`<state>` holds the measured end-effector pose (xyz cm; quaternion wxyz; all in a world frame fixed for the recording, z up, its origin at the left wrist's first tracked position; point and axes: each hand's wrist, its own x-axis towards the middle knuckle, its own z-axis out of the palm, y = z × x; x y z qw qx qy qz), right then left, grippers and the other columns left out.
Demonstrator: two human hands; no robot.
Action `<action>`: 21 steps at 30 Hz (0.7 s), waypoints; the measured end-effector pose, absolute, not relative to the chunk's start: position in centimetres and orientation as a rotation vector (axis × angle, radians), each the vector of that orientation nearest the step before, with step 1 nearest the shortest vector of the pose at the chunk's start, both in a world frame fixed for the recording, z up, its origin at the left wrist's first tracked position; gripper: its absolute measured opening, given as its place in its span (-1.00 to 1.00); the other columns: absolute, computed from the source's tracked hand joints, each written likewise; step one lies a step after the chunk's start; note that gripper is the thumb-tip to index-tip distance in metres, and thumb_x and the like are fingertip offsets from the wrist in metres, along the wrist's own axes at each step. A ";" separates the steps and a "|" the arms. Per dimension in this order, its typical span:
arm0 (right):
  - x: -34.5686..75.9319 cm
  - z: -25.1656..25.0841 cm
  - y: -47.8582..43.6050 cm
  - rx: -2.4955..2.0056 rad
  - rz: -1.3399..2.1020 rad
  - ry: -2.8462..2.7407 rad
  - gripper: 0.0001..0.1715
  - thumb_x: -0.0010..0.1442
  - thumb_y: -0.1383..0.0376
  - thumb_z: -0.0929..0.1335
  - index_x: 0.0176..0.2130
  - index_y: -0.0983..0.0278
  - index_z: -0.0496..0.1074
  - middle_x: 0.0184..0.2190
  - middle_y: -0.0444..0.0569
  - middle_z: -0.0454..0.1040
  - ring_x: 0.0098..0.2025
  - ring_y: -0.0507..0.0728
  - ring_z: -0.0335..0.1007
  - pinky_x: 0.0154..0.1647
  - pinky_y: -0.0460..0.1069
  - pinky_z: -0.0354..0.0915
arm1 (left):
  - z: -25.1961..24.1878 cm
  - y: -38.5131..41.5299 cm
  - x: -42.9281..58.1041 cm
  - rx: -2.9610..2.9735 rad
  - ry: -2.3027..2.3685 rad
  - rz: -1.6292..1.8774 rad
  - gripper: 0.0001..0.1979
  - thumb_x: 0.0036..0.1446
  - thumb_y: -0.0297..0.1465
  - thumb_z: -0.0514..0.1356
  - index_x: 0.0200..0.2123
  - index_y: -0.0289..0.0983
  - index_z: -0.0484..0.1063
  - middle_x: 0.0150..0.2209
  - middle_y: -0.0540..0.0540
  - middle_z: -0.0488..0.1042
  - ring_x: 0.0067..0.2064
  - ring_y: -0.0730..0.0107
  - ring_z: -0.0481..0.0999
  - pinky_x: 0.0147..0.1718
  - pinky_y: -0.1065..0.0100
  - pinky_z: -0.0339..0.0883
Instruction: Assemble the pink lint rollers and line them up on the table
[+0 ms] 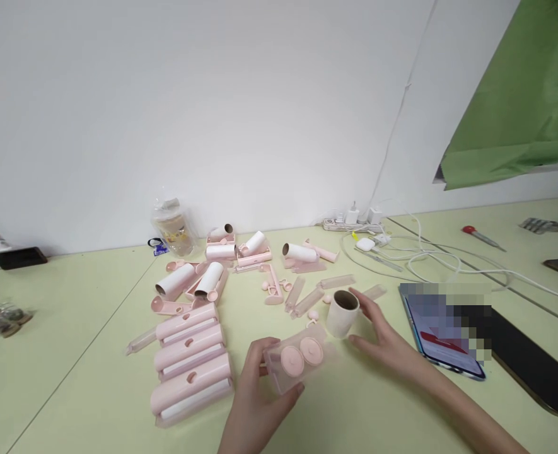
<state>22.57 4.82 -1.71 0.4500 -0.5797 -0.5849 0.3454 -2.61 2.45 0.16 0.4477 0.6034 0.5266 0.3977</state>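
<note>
L hand (262,394) bare, R hand (377,333) bare, R f'arm (442,392) slim, uncovered

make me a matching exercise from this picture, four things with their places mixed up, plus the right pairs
Things:
1. see-through case
2. upright roll
3. power strip
4. green sheet

Places:
A. at the foot of the wall
B. in the left hand
C. hanging at the upper right
D. at the fingers of the right hand

Pairs: 1-B, 2-D, 3-A, 4-C
</note>
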 end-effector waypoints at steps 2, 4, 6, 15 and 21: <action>21.6 -1.9 3.4 -1.441 0.768 -1.137 -0.31 -0.08 0.15 0.40 0.06 0.12 0.20 0.04 0.02 0.29 0.12 0.28 0.14 0.13 0.16 0.05 | -0.2 1.7 -3.1 1.665 1.343 1.110 -0.61 -0.10 -0.38 0.20 -0.13 -0.19 0.26 -0.13 -0.10 0.37 -0.15 0.21 0.41 -0.16 0.22 0.30; 19.5 -2.0 2.0 -1.392 0.900 -0.771 -0.46 -0.11 0.11 0.39 -0.09 0.15 0.32 -0.18 0.00 0.43 -0.06 0.26 0.31 -0.03 0.12 0.21 | -0.7 1.0 -3.5 1.885 1.333 1.209 -0.62 -0.04 -0.41 0.15 -0.09 -0.18 0.24 -0.10 -0.14 0.33 -0.09 0.20 0.38 -0.16 0.23 0.32; 16.6 -1.9 1.1 -1.197 1.259 -0.510 -0.46 -0.23 0.13 0.43 -0.18 0.19 0.40 -0.28 0.01 0.48 -0.15 0.27 0.37 -0.16 0.10 0.30 | -0.9 0.6 -3.6 2.125 1.317 1.264 -0.61 0.03 -0.47 0.07 -0.02 -0.20 0.19 -0.06 -0.20 0.30 -0.04 0.20 0.36 -0.18 0.26 0.35; 8.6 -0.1 5.0 -0.805 1.900 -0.185 -0.61 -0.21 0.00 0.36 -0.50 0.27 0.40 -0.62 -0.07 0.42 -0.38 0.23 0.45 -0.35 0.07 0.36 | -0.1 1.7 -1.8 3.158 1.214 1.203 -0.57 0.03 -0.61 0.10 -0.12 0.02 0.41 -0.10 -0.01 0.41 -0.06 0.18 0.34 -0.11 0.24 0.34; 8.9 -0.9 4.3 -0.858 1.785 -0.193 -0.66 -0.27 0.11 0.45 -0.47 0.22 0.37 -0.60 -0.17 0.41 -0.51 0.08 0.36 -0.47 -0.05 0.32 | 0.6 2.0 -3.5 3.001 1.334 1.239 -0.51 0.02 -0.62 0.08 -0.05 0.00 0.34 -0.04 -0.08 0.35 -0.08 0.19 0.32 -0.13 0.21 0.34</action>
